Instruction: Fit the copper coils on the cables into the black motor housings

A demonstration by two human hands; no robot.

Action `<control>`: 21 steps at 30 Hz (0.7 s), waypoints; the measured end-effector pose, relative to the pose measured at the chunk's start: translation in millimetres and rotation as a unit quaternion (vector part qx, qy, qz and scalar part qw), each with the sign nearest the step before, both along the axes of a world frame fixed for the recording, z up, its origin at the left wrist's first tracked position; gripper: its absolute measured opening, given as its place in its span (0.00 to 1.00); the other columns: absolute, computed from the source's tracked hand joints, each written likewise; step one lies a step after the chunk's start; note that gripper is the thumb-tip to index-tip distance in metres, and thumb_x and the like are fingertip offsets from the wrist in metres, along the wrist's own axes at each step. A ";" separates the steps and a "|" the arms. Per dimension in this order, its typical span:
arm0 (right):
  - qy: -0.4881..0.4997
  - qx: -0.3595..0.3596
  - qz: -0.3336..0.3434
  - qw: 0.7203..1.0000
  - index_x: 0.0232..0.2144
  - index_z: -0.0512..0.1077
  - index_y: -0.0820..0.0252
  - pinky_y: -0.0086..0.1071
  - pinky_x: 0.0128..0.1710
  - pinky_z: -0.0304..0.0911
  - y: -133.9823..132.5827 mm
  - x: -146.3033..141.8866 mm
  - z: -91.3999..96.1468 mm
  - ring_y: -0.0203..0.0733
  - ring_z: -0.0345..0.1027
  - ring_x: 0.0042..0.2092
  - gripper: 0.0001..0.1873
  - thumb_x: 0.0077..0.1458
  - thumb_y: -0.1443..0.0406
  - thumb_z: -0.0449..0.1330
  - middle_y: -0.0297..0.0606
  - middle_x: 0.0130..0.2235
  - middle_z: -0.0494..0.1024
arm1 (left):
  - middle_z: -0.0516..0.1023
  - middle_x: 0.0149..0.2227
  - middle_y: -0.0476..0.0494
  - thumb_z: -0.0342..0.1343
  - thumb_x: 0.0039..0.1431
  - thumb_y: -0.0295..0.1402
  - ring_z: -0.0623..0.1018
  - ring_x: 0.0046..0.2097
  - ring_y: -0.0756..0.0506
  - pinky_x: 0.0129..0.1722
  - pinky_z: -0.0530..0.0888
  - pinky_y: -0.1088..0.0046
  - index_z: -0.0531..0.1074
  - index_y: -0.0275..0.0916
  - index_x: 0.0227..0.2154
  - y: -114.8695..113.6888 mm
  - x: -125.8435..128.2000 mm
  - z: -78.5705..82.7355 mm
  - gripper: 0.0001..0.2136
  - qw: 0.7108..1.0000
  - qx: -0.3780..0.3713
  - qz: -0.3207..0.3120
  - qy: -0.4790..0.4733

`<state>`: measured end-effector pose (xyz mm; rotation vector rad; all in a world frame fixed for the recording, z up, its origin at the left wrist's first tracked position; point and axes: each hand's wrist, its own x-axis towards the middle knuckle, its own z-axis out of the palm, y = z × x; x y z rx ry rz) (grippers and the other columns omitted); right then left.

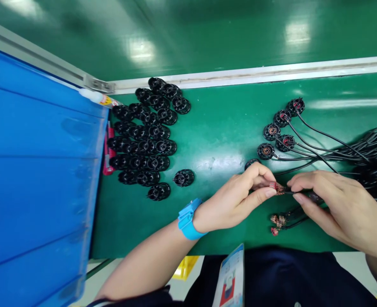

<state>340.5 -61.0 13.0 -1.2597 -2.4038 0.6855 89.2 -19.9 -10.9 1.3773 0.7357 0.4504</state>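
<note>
Near the front edge of the green bench (226, 128), the left hand (236, 198) pinches a small copper-wound coil (277, 187) at its fingertips, while the right hand (335, 204) is closed on the black lead running from it. By my judgement the work is partly done: five wired black housings (279, 130) lie finished toward the back right, a few bare coils (277, 221) wait just below the hands, and many empty housings (146, 140) remain piled at left.

Five wired coil units (279, 130) lie in a cluster, three bare coil ends (277, 222) nearby, one blue wristband (188, 219).
</note>
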 end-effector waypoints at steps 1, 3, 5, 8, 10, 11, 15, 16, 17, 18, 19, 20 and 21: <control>0.006 0.003 0.011 1.000 0.47 0.69 0.56 0.34 0.45 0.72 0.4 0.4 0.8 0.42 0.78 0.46 0.07 0.68 0.68 0.57 0.40 0.46 0.79 | 0.80 0.38 0.45 0.52 0.74 0.36 0.80 0.40 0.48 0.38 0.73 0.71 0.65 0.40 0.46 -0.4 -0.1 -0.9 0.05 1.000 -0.011 0.003 -0.003; 0.009 0.003 0.035 0.999 0.47 0.72 0.55 0.34 0.48 0.72 0.3 2.3 2.0 0.42 0.77 0.50 0.08 0.66 0.68 0.59 0.42 0.51 0.77 | 0.81 0.39 0.44 0.52 0.74 0.35 0.80 0.41 0.48 0.38 0.74 0.71 0.65 0.40 0.46 -1.4 -0.3 -3.0 0.05 0.999 -0.031 0.009 -0.008; 0.002 0.001 0.062 0.998 0.45 0.75 0.54 0.32 0.45 0.72 -0.5 4.8 2.8 0.41 0.77 0.49 0.07 0.66 0.68 0.59 0.43 0.55 0.76 | 0.82 0.39 0.43 0.52 0.75 0.36 0.81 0.40 0.48 0.39 0.75 0.70 0.64 0.40 0.46 -2.4 0.0 -4.9 0.06 0.999 -0.050 0.014 -0.018; 0.002 -0.008 0.080 0.997 0.44 0.75 0.53 0.32 0.44 0.72 -0.8 6.6 3.2 0.40 0.77 0.48 0.06 0.67 0.66 0.60 0.43 0.57 0.74 | 0.83 0.39 0.42 0.52 0.74 0.36 0.82 0.40 0.48 0.40 0.76 0.69 0.63 0.40 0.45 -3.3 0.7 -5.9 0.06 0.996 -0.076 0.014 -0.035; 0.023 0.003 0.053 0.998 0.46 0.74 0.54 0.33 0.48 0.73 0.2 5.1 2.3 0.41 0.77 0.50 0.07 0.66 0.63 0.63 0.43 0.57 0.76 | 0.83 0.39 0.42 0.53 0.74 0.35 0.82 0.40 0.48 0.40 0.76 0.70 0.64 0.39 0.45 -3.4 1.1 -4.9 0.06 0.995 -0.087 0.010 -0.048; 0.033 0.019 0.033 0.999 0.48 0.72 0.55 0.34 0.50 0.73 0.8 3.6 1.4 0.42 0.77 0.52 0.11 0.65 0.62 0.65 0.42 0.55 0.77 | 0.83 0.39 0.41 0.53 0.74 0.34 0.82 0.40 0.48 0.39 0.76 0.70 0.65 0.39 0.45 -3.3 1.2 -4.1 0.05 0.994 -0.092 0.008 -0.054; 0.017 0.109 -0.017 0.994 0.56 0.69 0.57 0.37 0.45 0.72 0.8 -5.8 -5.1 0.42 0.78 0.41 0.24 0.61 0.61 0.69 0.39 0.47 0.83 | 0.81 0.37 0.43 0.54 0.73 0.36 0.80 0.38 0.48 0.39 0.76 0.70 0.67 0.38 0.44 -3.0 1.0 -1.1 0.07 0.993 -0.103 0.006 -0.062; 0.010 0.121 -0.020 0.992 0.57 0.69 0.58 0.38 0.42 0.71 0.2 -8.3 -6.6 0.41 0.77 0.38 0.25 0.60 0.62 0.70 0.38 0.44 0.83 | 0.80 0.36 0.44 0.55 0.72 0.37 0.78 0.37 0.48 0.39 0.75 0.70 0.67 0.38 0.43 -3.1 0.9 -1.0 0.07 0.993 -0.103 0.008 -0.062; 0.011 0.130 -0.023 0.991 0.57 0.70 0.58 0.38 0.40 0.70 -0.5 -10.7 -7.8 0.41 0.75 0.35 0.26 0.59 0.63 0.71 0.37 0.42 0.83 | 0.79 0.34 0.46 0.56 0.72 0.38 0.77 0.36 0.49 0.38 0.75 0.70 0.68 0.38 0.42 -3.3 0.9 -1.2 0.08 0.993 -0.103 0.009 -0.064; 0.018 0.136 -0.025 0.990 0.57 0.71 0.58 0.38 0.38 0.69 -1.1 -12.9 -8.5 0.40 0.75 0.34 0.25 0.59 0.65 0.71 0.36 0.40 0.83 | 0.77 0.33 0.47 0.58 0.71 0.39 0.75 0.35 0.50 0.36 0.74 0.71 0.68 0.38 0.42 -3.5 0.9 -1.6 0.09 0.992 -0.103 0.011 -0.067; 0.029 0.141 -0.027 0.989 0.56 0.72 0.59 0.38 0.37 0.69 -1.5 -14.7 -8.7 0.40 0.75 0.34 0.24 0.58 0.67 0.71 0.36 0.39 0.84 | 0.75 0.33 0.48 0.59 0.70 0.39 0.74 0.34 0.50 0.35 0.73 0.72 0.68 0.39 0.41 -3.9 0.9 -2.2 0.10 0.992 -0.104 0.012 -0.068; 0.042 0.146 -0.029 0.988 0.55 0.73 0.59 0.38 0.36 0.68 -1.4 -16.1 -8.4 0.40 0.75 0.34 0.23 0.58 0.68 0.71 0.36 0.38 0.84 | 0.74 0.33 0.49 0.60 0.69 0.39 0.73 0.34 0.50 0.34 0.73 0.73 0.68 0.39 0.40 -4.2 1.0 -2.7 0.10 0.992 -0.106 0.013 -0.070; 0.054 0.150 -0.030 0.987 0.53 0.75 0.59 0.37 0.35 0.68 -1.0 -17.2 -7.8 0.39 0.74 0.33 0.21 0.58 0.70 0.70 0.36 0.38 0.84 | 0.74 0.33 0.49 0.61 0.68 0.39 0.73 0.33 0.51 0.34 0.73 0.73 0.68 0.39 0.40 -4.5 1.1 -3.2 0.10 0.991 -0.109 0.014 -0.071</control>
